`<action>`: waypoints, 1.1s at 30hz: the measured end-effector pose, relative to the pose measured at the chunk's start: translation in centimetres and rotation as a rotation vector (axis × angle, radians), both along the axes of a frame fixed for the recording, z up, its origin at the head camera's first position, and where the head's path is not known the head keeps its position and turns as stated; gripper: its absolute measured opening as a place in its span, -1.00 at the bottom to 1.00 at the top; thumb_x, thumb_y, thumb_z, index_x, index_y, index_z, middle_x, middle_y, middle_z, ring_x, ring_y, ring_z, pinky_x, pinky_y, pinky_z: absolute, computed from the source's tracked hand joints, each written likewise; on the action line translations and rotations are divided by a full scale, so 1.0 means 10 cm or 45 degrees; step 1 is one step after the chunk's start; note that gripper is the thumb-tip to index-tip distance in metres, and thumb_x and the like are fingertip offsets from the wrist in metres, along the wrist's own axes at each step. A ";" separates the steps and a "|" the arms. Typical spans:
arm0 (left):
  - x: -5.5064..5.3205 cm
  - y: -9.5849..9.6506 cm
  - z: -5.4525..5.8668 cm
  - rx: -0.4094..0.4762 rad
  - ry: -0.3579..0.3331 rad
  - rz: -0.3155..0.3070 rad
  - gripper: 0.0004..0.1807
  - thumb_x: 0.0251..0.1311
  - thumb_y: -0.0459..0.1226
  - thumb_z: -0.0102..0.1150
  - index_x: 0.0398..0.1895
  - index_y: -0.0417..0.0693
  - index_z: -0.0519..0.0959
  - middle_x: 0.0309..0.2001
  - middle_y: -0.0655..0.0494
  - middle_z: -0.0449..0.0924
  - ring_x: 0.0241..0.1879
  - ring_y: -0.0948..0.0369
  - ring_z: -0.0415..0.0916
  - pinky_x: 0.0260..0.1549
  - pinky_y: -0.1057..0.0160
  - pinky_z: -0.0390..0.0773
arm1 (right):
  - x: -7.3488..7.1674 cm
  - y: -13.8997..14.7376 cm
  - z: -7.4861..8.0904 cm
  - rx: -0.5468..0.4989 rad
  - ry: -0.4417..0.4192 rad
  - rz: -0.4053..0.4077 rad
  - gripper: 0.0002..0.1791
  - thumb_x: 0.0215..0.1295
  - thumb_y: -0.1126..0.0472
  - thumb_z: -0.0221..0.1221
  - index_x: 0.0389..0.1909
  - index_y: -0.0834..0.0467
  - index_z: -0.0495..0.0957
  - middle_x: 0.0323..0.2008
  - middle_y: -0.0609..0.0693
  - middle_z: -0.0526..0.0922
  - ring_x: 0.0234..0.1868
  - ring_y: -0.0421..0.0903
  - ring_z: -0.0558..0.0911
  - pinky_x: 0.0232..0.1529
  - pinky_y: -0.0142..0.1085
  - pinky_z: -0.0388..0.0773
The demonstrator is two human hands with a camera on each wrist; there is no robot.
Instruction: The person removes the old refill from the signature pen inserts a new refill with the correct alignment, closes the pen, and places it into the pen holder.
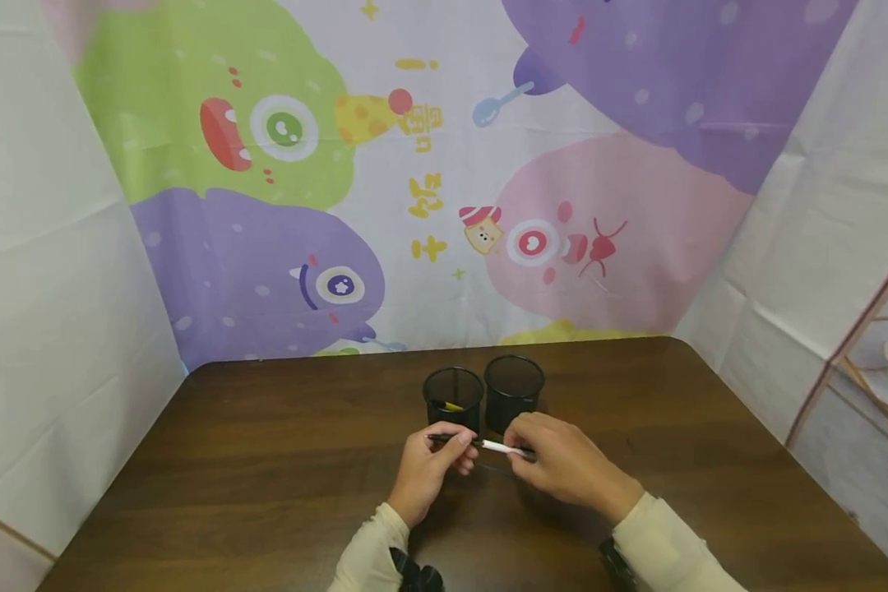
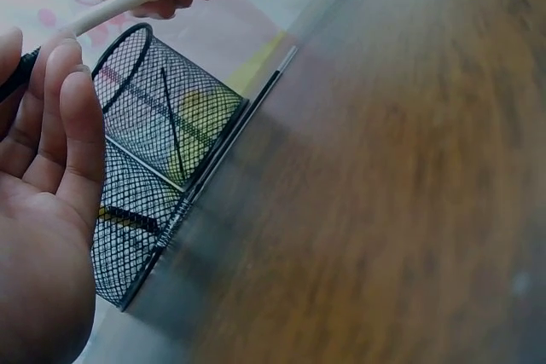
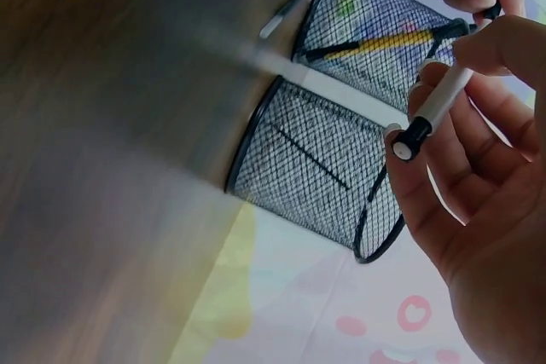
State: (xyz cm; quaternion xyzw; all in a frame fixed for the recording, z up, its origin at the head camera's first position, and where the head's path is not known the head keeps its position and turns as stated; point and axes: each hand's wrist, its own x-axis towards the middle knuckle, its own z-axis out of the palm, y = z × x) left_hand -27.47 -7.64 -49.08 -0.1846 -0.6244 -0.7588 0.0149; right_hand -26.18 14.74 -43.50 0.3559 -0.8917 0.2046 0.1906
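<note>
A slim white pen with black ends is held crosswise between both hands in front of the mesh cups. My left hand pinches its black section between thumb and fingers. Near the other end, my right hand grips the white barrel; the black end piece with a pale round tip pokes out past the fingers in the right wrist view. Just beyond the hands stand two black wire-mesh pen cups, the left cup and the right cup. A yellow-and-black pen leans inside the left cup.
Another thin pen-like stick lies on the brown wooden table along the bases of the cups. Behind the table hangs a cartoon-printed cloth, with pale cloth walls on both sides.
</note>
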 end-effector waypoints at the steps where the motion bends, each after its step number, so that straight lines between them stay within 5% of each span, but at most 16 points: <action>1: 0.00 0.00 0.01 -0.001 0.007 0.002 -0.73 0.38 -0.28 0.22 -0.17 -0.42 0.63 -0.41 -0.12 0.66 -0.50 0.19 0.61 -0.44 0.26 0.67 | 0.00 -0.02 0.00 0.000 0.002 0.005 -0.79 0.13 0.27 0.36 -0.36 -0.05 0.53 -0.39 -0.31 0.46 -0.39 -0.33 0.43 -0.38 -0.40 0.49; 18: -0.04 -0.01 0.02 0.080 0.004 0.050 -0.70 0.35 -0.28 0.26 -0.17 -0.48 0.61 -0.46 0.03 0.66 -0.52 0.24 0.59 -0.47 0.30 0.65 | -0.04 -0.19 0.06 -0.042 0.036 0.012 -0.83 0.17 0.27 0.37 -0.32 0.00 0.57 -0.37 -0.24 0.50 -0.34 -0.31 0.45 -0.34 -0.36 0.51; 33: 0.00 0.01 0.03 0.202 -0.095 0.066 -0.63 0.37 -0.26 0.24 -0.11 -0.54 0.58 -0.46 0.03 0.65 -0.53 0.27 0.57 -0.43 0.33 0.65 | -0.05 -0.25 0.02 -0.122 0.121 0.060 -0.76 0.12 0.34 0.41 -0.31 0.03 0.55 -0.34 -0.22 0.48 -0.29 -0.29 0.46 -0.33 -0.35 0.51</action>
